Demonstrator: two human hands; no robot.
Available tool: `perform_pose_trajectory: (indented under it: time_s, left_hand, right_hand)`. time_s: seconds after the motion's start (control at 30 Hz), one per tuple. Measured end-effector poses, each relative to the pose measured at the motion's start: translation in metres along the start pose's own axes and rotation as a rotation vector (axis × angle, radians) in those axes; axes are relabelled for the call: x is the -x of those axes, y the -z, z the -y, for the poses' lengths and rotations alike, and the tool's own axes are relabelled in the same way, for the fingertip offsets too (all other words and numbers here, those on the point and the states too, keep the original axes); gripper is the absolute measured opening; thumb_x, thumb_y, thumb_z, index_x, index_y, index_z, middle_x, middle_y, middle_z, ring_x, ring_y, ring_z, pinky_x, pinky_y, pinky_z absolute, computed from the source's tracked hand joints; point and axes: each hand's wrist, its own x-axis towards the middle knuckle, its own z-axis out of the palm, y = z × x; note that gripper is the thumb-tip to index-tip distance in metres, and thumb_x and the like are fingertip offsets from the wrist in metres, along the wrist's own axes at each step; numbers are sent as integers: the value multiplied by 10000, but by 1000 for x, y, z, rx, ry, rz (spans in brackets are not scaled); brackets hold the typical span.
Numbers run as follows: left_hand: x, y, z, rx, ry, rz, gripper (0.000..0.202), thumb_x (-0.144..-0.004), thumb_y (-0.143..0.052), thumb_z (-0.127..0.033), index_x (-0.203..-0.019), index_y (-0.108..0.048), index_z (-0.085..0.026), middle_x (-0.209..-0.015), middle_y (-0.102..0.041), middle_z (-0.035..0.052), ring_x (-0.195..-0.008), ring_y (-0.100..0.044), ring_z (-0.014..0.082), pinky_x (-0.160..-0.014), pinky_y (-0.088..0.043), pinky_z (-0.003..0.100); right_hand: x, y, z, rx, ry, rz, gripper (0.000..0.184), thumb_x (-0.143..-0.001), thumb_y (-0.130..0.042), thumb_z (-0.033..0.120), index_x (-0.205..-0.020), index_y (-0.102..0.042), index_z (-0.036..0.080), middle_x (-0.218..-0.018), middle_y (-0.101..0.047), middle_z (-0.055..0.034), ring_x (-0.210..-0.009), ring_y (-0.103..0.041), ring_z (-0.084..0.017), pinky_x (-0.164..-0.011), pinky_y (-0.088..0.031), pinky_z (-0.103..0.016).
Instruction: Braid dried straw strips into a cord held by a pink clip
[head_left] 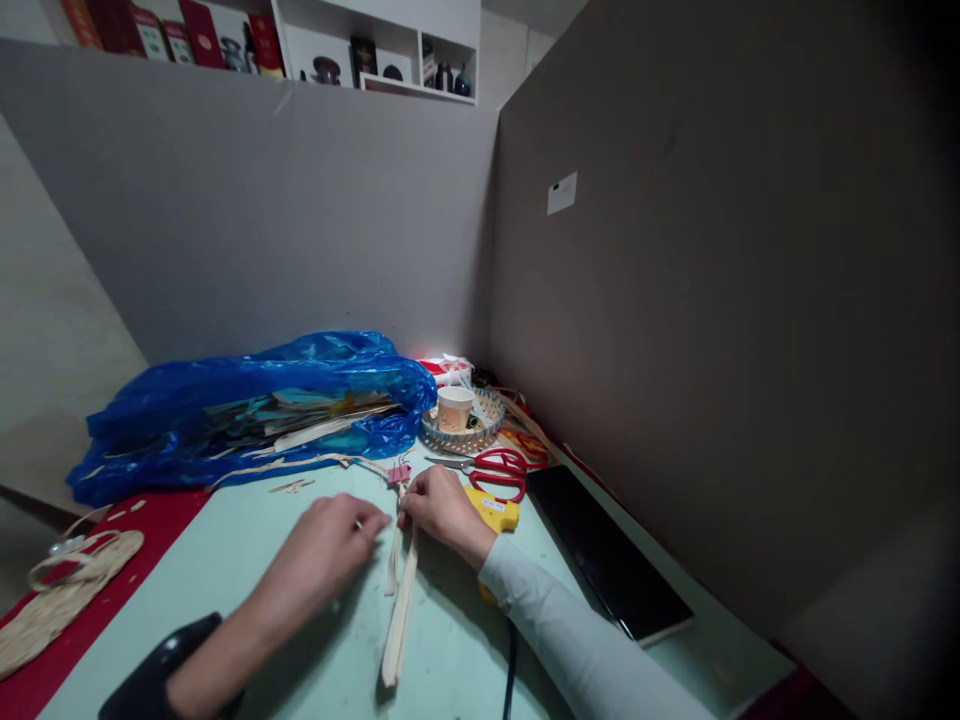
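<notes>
Works at a pale green surface (225, 580), low in the middle of the frame. Holds the left hand (330, 545) and the right hand (442, 510) close together, fingertips almost meeting, over the top ends of the pale strips (401, 600). Pinches those ends in the right grip, thumb and forefinger closed tight on them. Curls the left grip nearly shut too, and seems to nip the same ends from the other side, though the knuckles hide the fingertips. Leaves the rest of the strips flat on the surface, running down from between the hands toward the bottom edge.

Wears a black wristband (157, 670) on the left wrist and a pale grey sleeve (570, 640) on the right arm.

Has a pink binder clip (398, 472) just above the hands, clamped on a braided cord (300, 462) trailing off to the left. Has red-handled scissors (499, 468) right of the clip, and a yellow tool (491, 512) just below them, partly behind the right hand. Shows, further up, a paper cup (454, 408) standing in a woven tray (487, 420). Shows a blue plastic bag (247, 410) across the upper left of the surface, a flat black slab (607, 555) along the right wall, and a woven straw piece (60, 590) on a red mat (150, 520) at lower left.
</notes>
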Motion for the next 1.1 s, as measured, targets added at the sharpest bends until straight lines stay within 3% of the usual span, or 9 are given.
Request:
perform_pose_trajectory:
  time_s: [0.13, 0.27, 0.4, 0.7, 0.93, 1.1]
  left_hand:
    - [-28, 2, 19, 358, 106, 50, 282, -827, -474, -371, -836, -629, -135, -745, -665, 61, -582, -621, 168, -562, -487, 303]
    - [-43, -15, 17, 551, 134, 186, 280, -888, -533, -386, -765, -602, -144, -668, -623, -11, -530, -563, 95, -517, -464, 238]
    - [-50, -19, 19, 586, 154, 260, 293, -918, -549, -383, -750, -593, -148, -610, -565, -65, -447, -485, 65, -446, -425, 210]
    - [-52, -9, 22, 597, 93, 304, 106, -772, -659, -152, -679, -637, -108, -581, -637, -23, -434, -476, 60, -427, -322, 197]
    - [-56, -29, 28, 611, 98, 202, 204, -892, -604, -299, -760, -604, -143, -637, -588, -60, -496, -532, 75, -484, -457, 218]
    - [-48, -33, 22, 669, 152, 195, 239, -931, -540, -338, -799, -586, -144, -583, -524, -84, -383, -408, 39, -362, -344, 171]
  right_hand:
    - [-1, -2, 1, -59, -62, 10, 199, -732, -573, 134, -691, -767, 114, -557, -631, -25, -535, -508, -104, -494, -330, -192]
    - [-7, -7, -3, -87, -124, 13, 184, -757, -573, 147, -691, -735, 91, -543, -608, -12, -465, -455, -83, -463, -306, -195]
    - [-9, -11, -9, -102, -144, 35, 176, -763, -583, 164, -659, -711, 104, -471, -538, 23, -417, -404, -73, -450, -289, -196]
    - [-6, -12, -12, -85, -118, 36, 164, -765, -578, 157, -681, -711, 111, -516, -569, 12, -489, -450, -87, -477, -288, -199]
    - [-5, -8, -9, -45, -67, 21, 163, -771, -574, 167, -730, -725, 122, -664, -680, -38, -618, -536, -112, -533, -320, -197]
    - [1, -3, -5, -6, -25, 28, 199, -751, -540, 127, -684, -728, 128, -641, -690, -48, -611, -547, -120, -551, -345, -202]
